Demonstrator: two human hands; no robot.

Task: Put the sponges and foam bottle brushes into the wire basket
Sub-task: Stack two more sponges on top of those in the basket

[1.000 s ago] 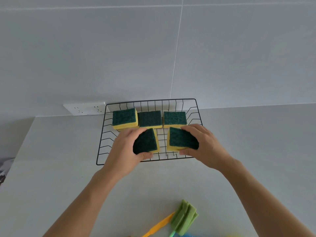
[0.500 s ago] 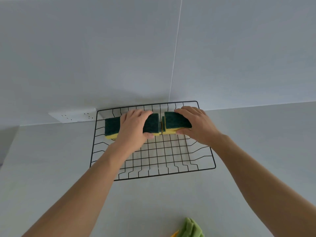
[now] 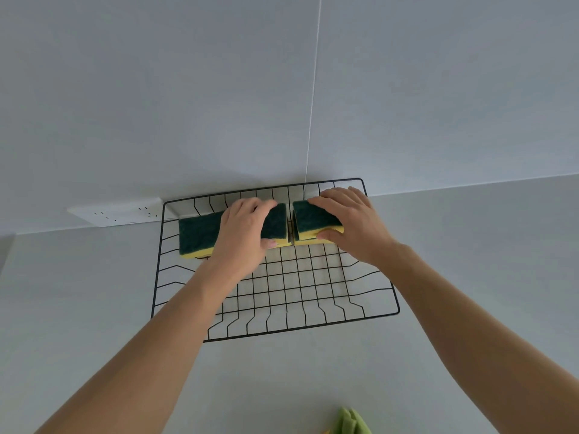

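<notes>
1. The wire basket (image 3: 282,296) is black and sits on a pale counter (image 3: 78,308), its far rim against the wall (image 3: 188,89). All places below are given relative to this basket.
2. Green-topped yellow sponges lie in a row along the basket's far side. The leftmost sponge (image 3: 199,234) sits near the far-left corner, its green face up and a yellow edge showing at the front.
3. The left hand (image 3: 242,233) lies palm down over the middle of that row, fingers curled over the sponge beneath it (image 3: 275,227) and thumb tip at its near yellow edge. It looks closed on that sponge, though how firmly cannot be told.
4. The right hand (image 3: 351,223) is at the basket's far-right part, fingers over the top of another sponge (image 3: 315,222) and thumb pressed against its near yellow side, gripping it. This sponge seems to rest on another one, only a sliver of which shows.
5. A narrow gap separates the two held sponges.
6. The near half of the basket floor is bare grid.
7. Outside the basket, toward the near edge of the view, a green foam brush head (image 3: 351,422) lies on the counter, partly cut off.
8. Beyond the basket's far-left corner a white socket strip (image 3: 116,211) sits at the foot of the wall.
</notes>
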